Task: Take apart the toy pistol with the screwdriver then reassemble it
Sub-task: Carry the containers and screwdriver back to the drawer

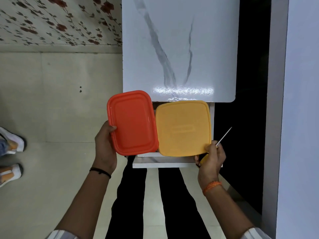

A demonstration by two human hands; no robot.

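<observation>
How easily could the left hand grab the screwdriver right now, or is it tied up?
Probably not. The left hand grips the orange lid by its edge, and the screwdriver sits in the right hand beyond the yellow lid, which that hand also holds.

two hands showing, left hand [105, 149] and right hand [211, 158], two lidded boxes, one orange box [133, 123], one yellow box [183, 128], one screwdriver [223, 136], one table [179, 49], two shoes [12, 140] standing at left, two wristbands
</observation>
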